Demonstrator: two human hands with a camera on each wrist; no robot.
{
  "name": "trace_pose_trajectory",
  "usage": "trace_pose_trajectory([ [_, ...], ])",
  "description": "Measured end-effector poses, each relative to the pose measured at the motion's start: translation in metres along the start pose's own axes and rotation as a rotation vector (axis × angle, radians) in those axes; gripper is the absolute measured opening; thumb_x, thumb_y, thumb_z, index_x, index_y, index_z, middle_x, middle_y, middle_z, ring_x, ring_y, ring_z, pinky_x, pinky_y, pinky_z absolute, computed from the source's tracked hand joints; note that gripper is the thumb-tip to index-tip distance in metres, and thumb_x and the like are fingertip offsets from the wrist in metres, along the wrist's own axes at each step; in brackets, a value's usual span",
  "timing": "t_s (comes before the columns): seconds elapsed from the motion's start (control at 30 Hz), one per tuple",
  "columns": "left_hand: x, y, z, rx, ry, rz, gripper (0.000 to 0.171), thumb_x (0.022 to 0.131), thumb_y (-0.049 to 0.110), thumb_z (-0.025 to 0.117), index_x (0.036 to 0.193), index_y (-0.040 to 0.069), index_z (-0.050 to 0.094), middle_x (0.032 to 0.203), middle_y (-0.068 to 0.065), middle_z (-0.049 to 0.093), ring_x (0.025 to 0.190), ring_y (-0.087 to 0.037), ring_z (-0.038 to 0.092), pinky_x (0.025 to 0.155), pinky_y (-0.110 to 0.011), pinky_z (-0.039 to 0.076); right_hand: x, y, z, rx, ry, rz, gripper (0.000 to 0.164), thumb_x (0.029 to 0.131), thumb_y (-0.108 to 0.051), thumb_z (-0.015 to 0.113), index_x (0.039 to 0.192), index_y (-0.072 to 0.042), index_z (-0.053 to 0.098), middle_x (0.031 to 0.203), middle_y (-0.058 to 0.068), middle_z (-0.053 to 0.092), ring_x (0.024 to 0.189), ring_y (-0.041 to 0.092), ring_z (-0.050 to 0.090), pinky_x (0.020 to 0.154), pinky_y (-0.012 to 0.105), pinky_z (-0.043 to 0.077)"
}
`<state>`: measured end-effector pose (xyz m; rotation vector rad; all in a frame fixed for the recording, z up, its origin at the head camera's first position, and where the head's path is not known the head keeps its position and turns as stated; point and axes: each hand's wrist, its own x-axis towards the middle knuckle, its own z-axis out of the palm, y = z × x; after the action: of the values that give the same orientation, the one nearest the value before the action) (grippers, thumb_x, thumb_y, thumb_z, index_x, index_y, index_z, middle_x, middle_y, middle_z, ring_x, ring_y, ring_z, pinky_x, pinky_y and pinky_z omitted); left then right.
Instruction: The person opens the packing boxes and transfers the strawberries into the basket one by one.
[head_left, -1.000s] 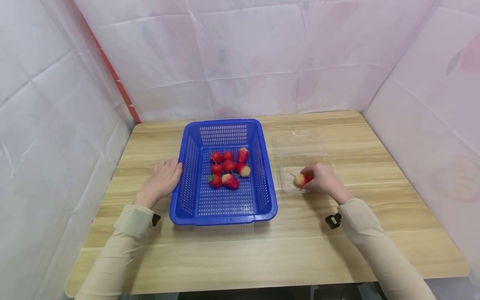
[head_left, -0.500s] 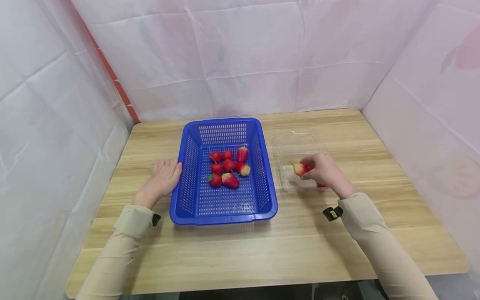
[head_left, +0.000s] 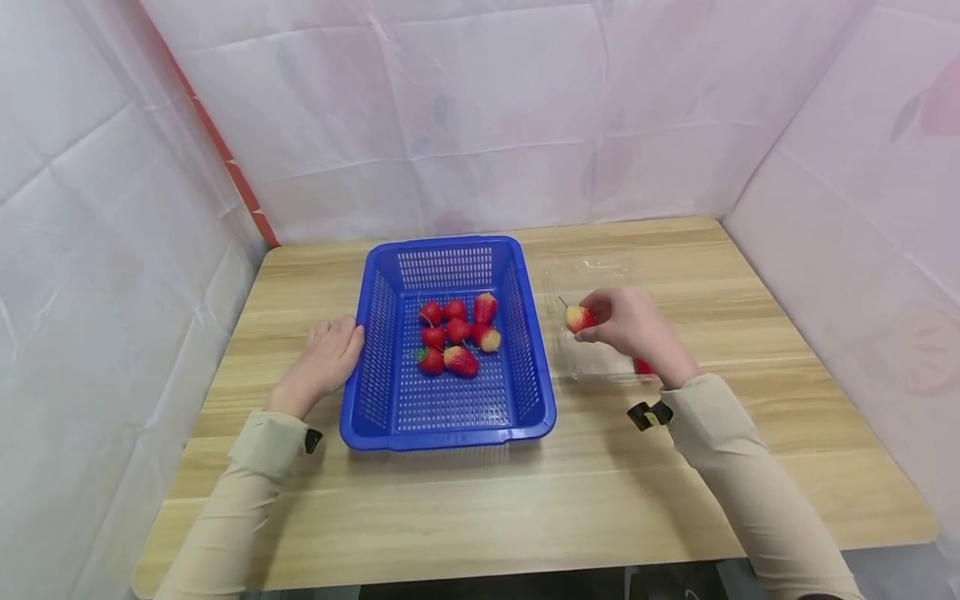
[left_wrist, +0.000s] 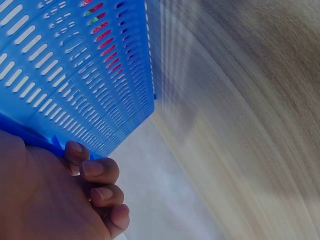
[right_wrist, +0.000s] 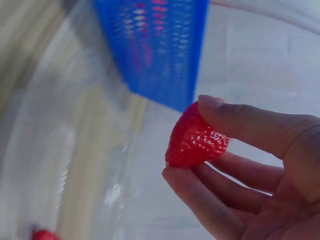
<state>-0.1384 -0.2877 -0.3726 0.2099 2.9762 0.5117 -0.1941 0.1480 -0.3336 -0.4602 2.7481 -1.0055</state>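
My right hand pinches a red strawberry with a pale yellow end and a thin stem. It is over the left side of a clear plastic clamshell box. The right wrist view shows the strawberry between thumb and fingertips. At the left, my left hand grips the rim of a blue perforated basket, its fingers curled at the edge in the left wrist view. Inside the basket lie several strawberries and small round red fruits with stems.
Another red fruit lies in the clamshell box, partly behind the right wrist. The box's transparent lid stands open toward the back. Both containers rest on a wood-grain table, with white sheeting hung behind and at the sides.
My right hand has lifted the strawberry from the clamshell box and carried it left toward the basket. Another red fruit has come into view in the box. The left hand stays on the rim.
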Motion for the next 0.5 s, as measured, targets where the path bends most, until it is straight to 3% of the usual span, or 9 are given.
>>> trace_pose_trajectory([
  [0.23, -0.001, 0.002, -0.002, -0.007, 0.007, -0.013, 0.041, 0.101, 0.039, 0.012, 0.101, 0.011, 0.041, 0.087, -0.009, 0.045, 0.088, -0.029, 0.033, 0.078, -0.042, 0.024, 0.014, -0.034, 0.007, 0.11, -0.014, -0.01, 0.037, 0.072, -0.009, 0.079, 0.104, 0.002, 0.062, 0.096, 0.015, 0.067, 0.086, 0.025, 0.065, 0.075, 0.039, 0.05],
  [0.5, 0.0, 0.002, 0.0, -0.002, 0.015, -0.01, 0.039, 0.102, 0.036, 0.015, 0.1, 0.01, 0.043, 0.084, -0.008, 0.045, 0.086, -0.028, 0.034, 0.078, -0.042, 0.025, 0.025, -0.06, 0.018, 0.066, -0.05, -0.007, 0.04, 0.073, -0.015, 0.08, 0.107, 0.0, 0.062, 0.099, 0.015, 0.066, 0.088, 0.027, 0.064, 0.075, 0.039, 0.052],
])
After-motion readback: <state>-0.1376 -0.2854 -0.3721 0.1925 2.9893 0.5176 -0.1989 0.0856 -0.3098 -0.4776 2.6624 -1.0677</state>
